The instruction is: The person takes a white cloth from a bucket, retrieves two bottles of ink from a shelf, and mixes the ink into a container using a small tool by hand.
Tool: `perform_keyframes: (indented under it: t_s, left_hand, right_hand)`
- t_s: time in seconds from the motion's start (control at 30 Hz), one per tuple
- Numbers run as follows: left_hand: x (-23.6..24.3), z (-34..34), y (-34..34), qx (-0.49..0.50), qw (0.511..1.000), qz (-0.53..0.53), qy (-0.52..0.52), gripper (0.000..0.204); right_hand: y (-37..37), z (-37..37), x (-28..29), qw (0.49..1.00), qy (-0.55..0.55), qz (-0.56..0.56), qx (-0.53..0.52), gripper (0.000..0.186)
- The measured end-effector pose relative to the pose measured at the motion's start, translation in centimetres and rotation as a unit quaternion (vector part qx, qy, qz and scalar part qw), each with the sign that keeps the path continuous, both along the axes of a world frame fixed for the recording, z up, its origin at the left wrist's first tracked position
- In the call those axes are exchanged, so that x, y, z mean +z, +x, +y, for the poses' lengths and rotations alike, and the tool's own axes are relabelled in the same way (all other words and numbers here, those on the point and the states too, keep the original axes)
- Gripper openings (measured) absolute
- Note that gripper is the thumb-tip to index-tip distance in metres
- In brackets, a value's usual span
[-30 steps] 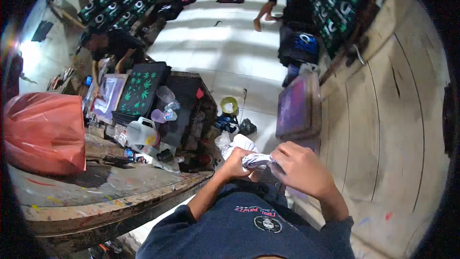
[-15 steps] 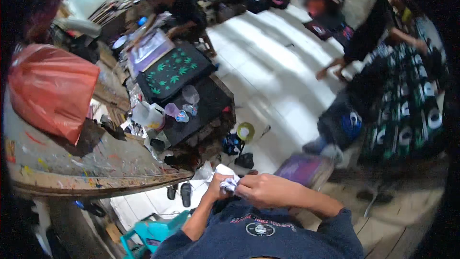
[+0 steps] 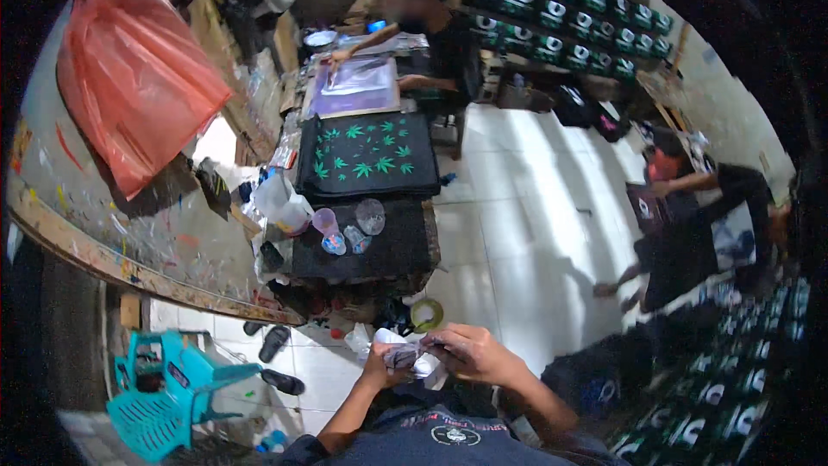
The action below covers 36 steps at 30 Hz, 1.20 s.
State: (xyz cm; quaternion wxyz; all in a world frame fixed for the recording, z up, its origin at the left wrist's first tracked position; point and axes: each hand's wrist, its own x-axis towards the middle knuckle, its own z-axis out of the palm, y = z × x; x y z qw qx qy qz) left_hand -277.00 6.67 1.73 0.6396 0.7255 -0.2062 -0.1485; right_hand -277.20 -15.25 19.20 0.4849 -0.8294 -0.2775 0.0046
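Observation:
Between my hands, in front of my chest, is a crumpled white bundle [image 3: 426, 366] with greyish folds; whether it is cloth or paper I cannot tell. My left hand [image 3: 381, 368] is closed around its left side, and part of it sticks up above the thumb. My right hand [image 3: 476, 353] has bent fingers pinching the bundle's upper right edge. Dark marks show on the right fingers. Below both hands is the front of my dark shirt [image 3: 405, 431].
A dark printing table [image 3: 362, 255] bears black fabric [image 3: 366, 155] with green leaf prints, plus cups. Beyond it, a person [image 3: 440, 43] works at a screen frame [image 3: 354, 86]. Another person [image 3: 699, 233] bends at right. A teal chair [image 3: 164, 397] and paint-spattered board [image 3: 155, 246] are at left.
My view has turned, bringing the teal chair further into sight. My hands still hold the white bundle, which looks more spread between them. The person at right has bent lower.

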Motion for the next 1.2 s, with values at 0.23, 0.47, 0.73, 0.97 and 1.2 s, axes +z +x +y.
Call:
perform_keyframes:
  t_s: [0.23,0.47,0.73,0.97,1.2]
  left_hand:
    - [-10.7,-5.8,-1.1,0.255,0.966,-0.047,0.021,0.021]
    - [-31.4,-7.7,-8.6,0.524,0.794,0.280,-0.128,0.037]
    - [-46.2,-6.5,-8.2,0.431,0.834,0.067,0.337,0.019]
    - [-55.7,-5.4,-6.2,0.438,0.874,0.029,0.209,0.036]
    - [-54.4,-6.9,-3.2,0.412,0.903,0.031,0.117,0.025]
  right_hand:
    - [10.7,-5.5,-11.0,0.988,0.108,0.090,0.057,0.025]
    - [13.3,-5.4,-37.2,0.947,-0.100,0.189,0.241,0.033]
    - [18.4,2.8,-64.2,0.860,-0.369,0.117,0.333,0.058]
    - [14.5,4.9,-57.6,0.869,0.069,0.122,0.474,0.036]
    - [14.5,1.8,-59.2,0.885,-0.022,-0.038,0.463,0.027]
